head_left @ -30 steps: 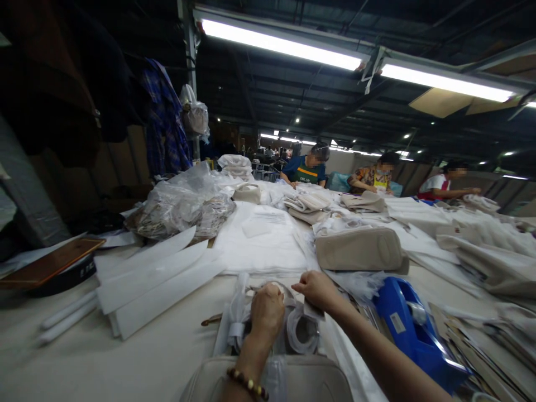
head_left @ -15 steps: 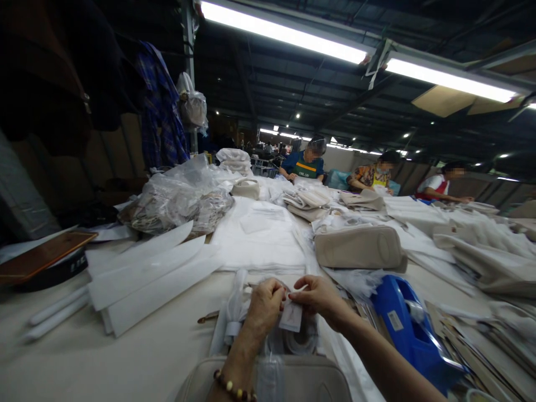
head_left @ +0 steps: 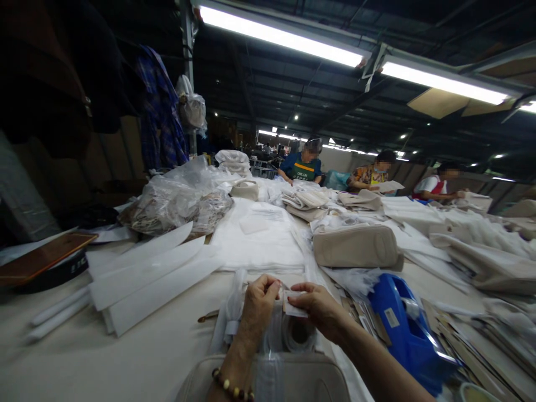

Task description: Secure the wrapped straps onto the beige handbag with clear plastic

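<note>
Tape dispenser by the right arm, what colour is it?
Blue plastic tape dispenser, clearest in the head view.

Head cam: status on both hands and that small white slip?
Left hand and right hand both pinching small white paper slip. Held above clear tape rolls. Blue plastic tape dispenser sits right, apart.
</note>
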Demonstrator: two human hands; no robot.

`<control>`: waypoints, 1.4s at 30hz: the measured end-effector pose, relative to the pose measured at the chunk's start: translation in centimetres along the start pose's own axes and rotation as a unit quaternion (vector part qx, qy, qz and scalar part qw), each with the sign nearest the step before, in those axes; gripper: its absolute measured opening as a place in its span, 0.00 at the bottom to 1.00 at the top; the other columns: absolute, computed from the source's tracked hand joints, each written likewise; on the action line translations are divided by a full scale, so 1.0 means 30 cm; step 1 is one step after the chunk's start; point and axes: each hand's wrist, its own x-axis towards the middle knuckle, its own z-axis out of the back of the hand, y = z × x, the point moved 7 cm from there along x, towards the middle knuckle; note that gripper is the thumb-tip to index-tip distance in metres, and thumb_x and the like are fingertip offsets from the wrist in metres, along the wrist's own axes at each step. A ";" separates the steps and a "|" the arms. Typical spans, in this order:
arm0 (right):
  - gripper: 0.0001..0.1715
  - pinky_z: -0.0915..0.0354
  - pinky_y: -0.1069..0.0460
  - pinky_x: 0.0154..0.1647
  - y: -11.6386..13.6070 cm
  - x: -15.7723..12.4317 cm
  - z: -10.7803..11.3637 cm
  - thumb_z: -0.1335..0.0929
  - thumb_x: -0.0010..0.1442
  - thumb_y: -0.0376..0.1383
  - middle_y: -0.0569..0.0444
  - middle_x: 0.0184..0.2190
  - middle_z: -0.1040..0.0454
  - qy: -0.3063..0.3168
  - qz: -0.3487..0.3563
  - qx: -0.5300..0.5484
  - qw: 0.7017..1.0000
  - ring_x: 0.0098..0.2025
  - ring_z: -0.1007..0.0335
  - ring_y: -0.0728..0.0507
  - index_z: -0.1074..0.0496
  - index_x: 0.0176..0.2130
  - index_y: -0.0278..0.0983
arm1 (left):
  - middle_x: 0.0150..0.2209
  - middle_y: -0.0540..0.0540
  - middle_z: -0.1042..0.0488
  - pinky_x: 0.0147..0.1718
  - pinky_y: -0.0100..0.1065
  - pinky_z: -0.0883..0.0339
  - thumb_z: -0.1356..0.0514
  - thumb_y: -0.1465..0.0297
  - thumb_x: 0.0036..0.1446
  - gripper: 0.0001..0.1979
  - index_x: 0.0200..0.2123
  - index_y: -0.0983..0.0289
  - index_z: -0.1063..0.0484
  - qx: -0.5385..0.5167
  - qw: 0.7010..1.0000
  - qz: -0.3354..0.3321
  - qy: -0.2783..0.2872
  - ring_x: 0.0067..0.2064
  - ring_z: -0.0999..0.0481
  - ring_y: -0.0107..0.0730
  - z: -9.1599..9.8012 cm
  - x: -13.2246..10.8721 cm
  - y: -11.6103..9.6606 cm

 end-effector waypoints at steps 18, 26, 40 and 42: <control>0.22 0.50 0.57 0.17 -0.020 0.030 -0.021 0.33 0.38 0.24 0.69 0.12 0.44 -0.102 0.096 0.009 0.990 0.15 0.45 0.52 0.39 0.36 0.36 | 0.28 0.54 0.24 0.34 0.34 0.37 0.48 0.67 0.51 0.13 0.28 0.62 0.24 0.093 0.994 0.003 0.054 0.32 0.27 0.36 -0.044 -0.189 -0.044; 0.22 0.43 0.56 0.18 -0.022 0.016 -0.041 0.33 0.44 0.29 0.64 0.15 0.37 -0.054 0.049 0.014 0.997 0.16 0.41 0.51 0.39 0.41 0.33 | 0.38 0.66 0.26 0.35 0.42 0.34 0.45 0.78 0.42 0.18 0.39 0.68 0.28 0.421 0.885 -0.125 0.155 0.37 0.27 0.49 -0.212 -0.312 -0.091; 0.34 0.42 0.57 0.20 0.036 -0.042 -0.033 0.34 0.45 0.30 0.64 0.15 0.36 0.004 0.057 -0.077 0.995 0.17 0.37 0.50 0.42 0.52 0.27 | 0.26 0.56 0.28 0.30 0.35 0.38 0.45 0.80 0.55 0.10 0.25 0.65 0.30 0.525 0.826 -0.205 0.019 0.32 0.28 0.39 -0.091 -0.132 -0.059; 0.32 0.41 0.56 0.21 0.057 -0.036 -0.009 0.34 0.42 0.28 0.64 0.16 0.36 -0.002 0.080 -0.109 0.991 0.19 0.37 0.50 0.39 0.49 0.28 | 0.25 0.56 0.29 0.29 0.35 0.40 0.46 0.82 0.54 0.12 0.23 0.64 0.30 0.520 0.821 -0.238 -0.005 0.30 0.28 0.39 -0.087 -0.141 -0.058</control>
